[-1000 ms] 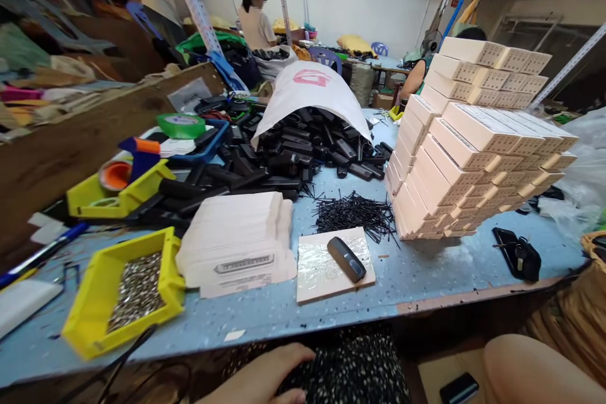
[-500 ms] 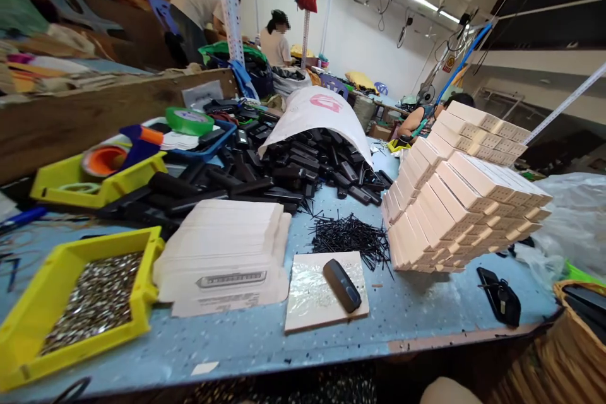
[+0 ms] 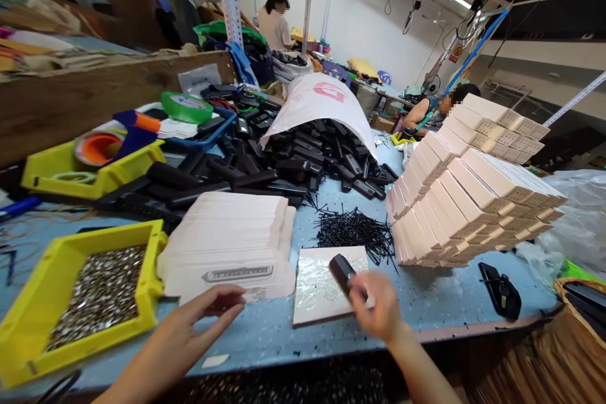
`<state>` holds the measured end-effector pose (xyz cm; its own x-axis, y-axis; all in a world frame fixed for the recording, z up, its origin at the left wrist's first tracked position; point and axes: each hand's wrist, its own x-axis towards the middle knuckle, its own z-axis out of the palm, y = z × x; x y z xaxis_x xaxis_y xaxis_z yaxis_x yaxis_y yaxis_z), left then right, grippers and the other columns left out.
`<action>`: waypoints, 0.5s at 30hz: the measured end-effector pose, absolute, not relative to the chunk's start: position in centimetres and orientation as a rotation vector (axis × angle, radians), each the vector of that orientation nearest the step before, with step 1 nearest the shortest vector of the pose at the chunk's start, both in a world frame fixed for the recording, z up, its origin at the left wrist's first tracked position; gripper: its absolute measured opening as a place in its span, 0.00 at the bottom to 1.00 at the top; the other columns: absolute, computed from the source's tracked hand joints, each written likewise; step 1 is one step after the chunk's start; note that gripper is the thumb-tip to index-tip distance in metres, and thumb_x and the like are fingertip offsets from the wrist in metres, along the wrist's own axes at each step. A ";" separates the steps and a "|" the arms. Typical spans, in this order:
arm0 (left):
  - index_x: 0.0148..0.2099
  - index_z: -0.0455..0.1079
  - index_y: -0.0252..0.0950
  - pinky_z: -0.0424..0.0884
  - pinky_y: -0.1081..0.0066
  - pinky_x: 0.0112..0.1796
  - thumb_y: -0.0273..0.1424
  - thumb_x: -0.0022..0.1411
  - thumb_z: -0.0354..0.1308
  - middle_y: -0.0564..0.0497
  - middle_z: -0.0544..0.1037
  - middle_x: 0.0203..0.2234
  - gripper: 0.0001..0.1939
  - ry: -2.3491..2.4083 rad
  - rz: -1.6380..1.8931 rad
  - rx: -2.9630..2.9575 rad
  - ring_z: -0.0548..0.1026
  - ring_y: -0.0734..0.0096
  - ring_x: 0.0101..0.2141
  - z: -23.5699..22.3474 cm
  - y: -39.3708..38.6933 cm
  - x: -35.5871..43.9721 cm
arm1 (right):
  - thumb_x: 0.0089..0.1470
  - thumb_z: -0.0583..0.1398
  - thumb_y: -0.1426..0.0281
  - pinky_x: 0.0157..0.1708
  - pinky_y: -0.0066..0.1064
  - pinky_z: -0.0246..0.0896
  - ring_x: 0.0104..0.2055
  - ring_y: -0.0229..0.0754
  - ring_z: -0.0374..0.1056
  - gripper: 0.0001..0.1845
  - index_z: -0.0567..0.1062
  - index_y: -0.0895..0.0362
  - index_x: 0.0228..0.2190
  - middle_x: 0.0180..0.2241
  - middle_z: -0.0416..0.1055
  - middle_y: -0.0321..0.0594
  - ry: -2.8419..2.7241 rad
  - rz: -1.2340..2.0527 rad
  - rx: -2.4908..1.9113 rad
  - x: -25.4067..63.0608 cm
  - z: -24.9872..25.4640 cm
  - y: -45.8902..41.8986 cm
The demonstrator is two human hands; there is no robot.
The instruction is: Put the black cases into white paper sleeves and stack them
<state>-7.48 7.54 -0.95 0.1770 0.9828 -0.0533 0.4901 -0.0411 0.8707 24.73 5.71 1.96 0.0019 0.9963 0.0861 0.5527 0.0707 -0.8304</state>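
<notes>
My right hand (image 3: pixel 377 304) closes its fingers round the near end of a black oblong plastic device (image 3: pixel 341 269), whose far end lies over a white square pad (image 3: pixel 315 293). My left hand (image 3: pixel 208 319) has thumb and fingers apart with nothing between them, at the near edge of a stack of flat white cartons (image 3: pixel 227 221) printed with a long slim item. Just beyond the pad is a heap of thin black strips (image 3: pixel 355 232) that look like cable ties.
At left stands a yellow bin (image 3: pixel 154 259) of small shiny metal pieces. Behind, black devices (image 3: pixel 303 151) spill from a white sack (image 3: pixel 317 98). Stacked cartons (image 3: pixel 454 202) rise at right, beside a phone-like black object with keys (image 3: pixel 500 290). Other people work farther back.
Both my hands have come into view from below. My right hand has taken hold of the black device on the pad, and my left hand has reached the flat cartons.
</notes>
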 end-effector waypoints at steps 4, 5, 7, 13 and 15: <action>0.38 0.72 0.41 0.74 0.65 0.40 0.41 0.59 0.50 0.49 0.80 0.33 0.14 1.281 0.645 1.923 0.77 0.61 0.34 -1.3 8.0 -3.1 | 0.42 0.68 0.64 0.52 0.50 0.57 0.50 0.57 0.65 0.18 0.74 0.57 0.36 0.42 0.71 0.49 -1.631 0.604 -1.895 23.2 0.4 7.3; 0.40 0.72 0.40 0.73 0.63 0.43 0.38 0.60 0.49 0.47 0.79 0.36 0.13 1.257 0.620 2.004 0.76 0.61 0.37 -1.5 8.4 -1.5 | 0.39 0.68 0.66 0.50 0.48 0.60 0.46 0.55 0.67 0.17 0.73 0.56 0.33 0.38 0.72 0.45 -1.585 0.638 -1.915 22.8 0.0 7.5; 0.41 0.72 0.38 0.71 0.60 0.46 0.33 0.59 0.50 0.44 0.78 0.39 0.12 1.254 0.587 2.092 0.75 0.58 0.41 -2.2 9.3 1.5 | 0.38 0.67 0.66 0.41 0.42 0.64 0.37 0.48 0.70 0.18 0.70 0.55 0.32 0.31 0.72 0.38 -1.317 0.815 -1.806 22.6 -0.5 7.9; 0.34 0.71 0.38 0.71 0.61 0.44 0.31 0.62 0.46 0.45 0.76 0.34 0.12 1.185 0.560 2.104 0.74 0.60 0.38 -3.9 10.6 4.1 | 0.40 0.68 0.57 0.36 0.36 0.70 0.29 0.39 0.72 0.22 0.69 0.53 0.36 0.27 0.73 0.31 -0.275 1.101 -1.115 24.1 -0.4 8.4; 0.32 0.70 0.39 0.71 0.62 0.43 0.32 0.63 0.45 0.46 0.76 0.33 0.13 1.150 0.569 2.103 0.74 0.61 0.38 -3.9 10.5 3.7 | 0.43 0.66 0.56 0.40 0.39 0.71 0.32 0.41 0.74 0.20 0.71 0.53 0.35 0.29 0.74 0.33 -0.163 1.108 -1.037 24.5 -0.4 8.4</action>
<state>3.74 10.48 -3.92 0.5176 0.8537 0.0576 0.5642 -0.3911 0.7272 24.45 8.45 -0.42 0.4857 0.7944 -0.3648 -0.6558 0.0553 -0.7529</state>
